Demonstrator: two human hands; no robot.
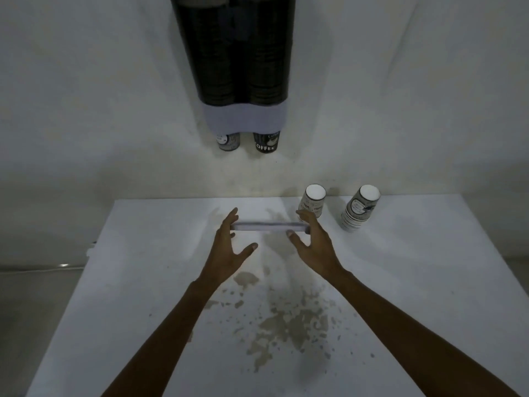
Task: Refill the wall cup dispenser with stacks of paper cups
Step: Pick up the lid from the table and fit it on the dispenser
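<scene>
A twin-tube cup dispenser point(237, 53) hangs on the wall, dark tubes over a pale base, with one cup poking out under each tube point(266, 141). Both my hands hold a flat pale lid-like piece point(266, 227) by its two ends, just above the white table. My left hand point(229, 242) grips its left end, my right hand point(312, 239) its right end. Two upside-down stacks of paper cups stand at the table's back right: a short stack point(312, 200) just behind my right hand and a taller stack point(359, 209) farther right.
The white table point(143, 282) has brownish stains across its middle near me. The wall behind is pale and bare. A floor strip lies left of the table.
</scene>
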